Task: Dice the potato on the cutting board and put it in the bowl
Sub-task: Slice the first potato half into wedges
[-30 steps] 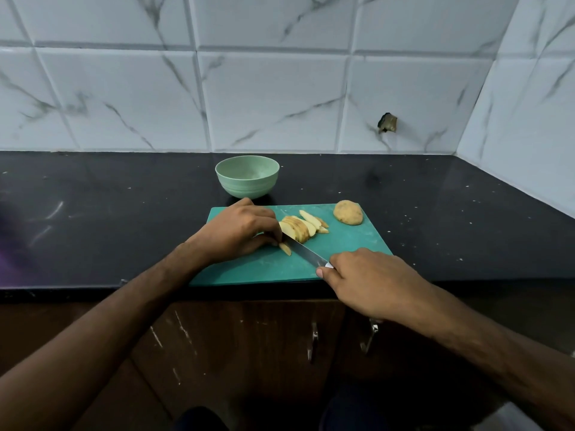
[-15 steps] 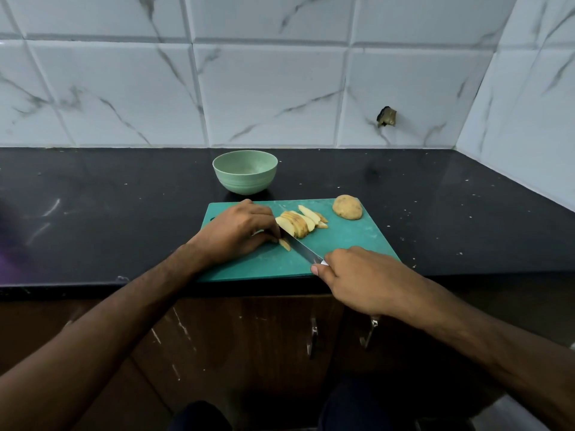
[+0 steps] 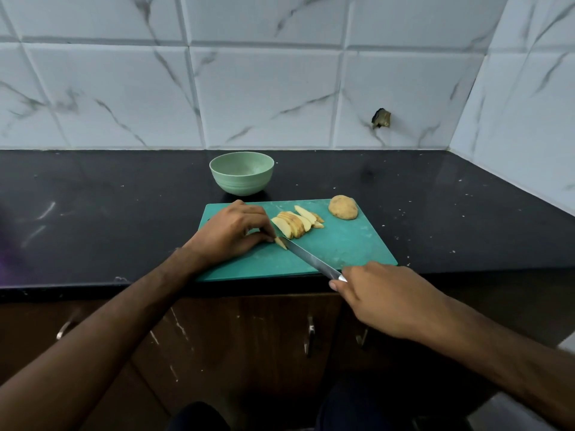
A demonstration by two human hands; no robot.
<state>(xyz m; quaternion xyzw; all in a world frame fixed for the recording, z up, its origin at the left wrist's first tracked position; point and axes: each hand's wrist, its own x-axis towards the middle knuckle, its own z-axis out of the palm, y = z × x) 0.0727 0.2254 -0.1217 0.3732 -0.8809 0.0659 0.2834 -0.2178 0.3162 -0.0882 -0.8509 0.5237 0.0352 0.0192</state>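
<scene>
A teal cutting board lies at the counter's front edge. On it a fan of potato slices leans together, and an uncut potato half sits dome-up at the far right corner. My left hand pinches a small potato strip against the board. My right hand grips the handle of a knife, whose tip meets that strip. A pale green bowl stands just behind the board; nothing shows inside it.
The black counter runs left and right of the board, flecked with white specks. White marble tiles close off the back and the right side. Brown cabinet doors with metal handles sit below the counter edge.
My right hand has drawn back toward the counter edge, so more of the blade shows. My left hand has shifted from the slices to the small strip in front.
</scene>
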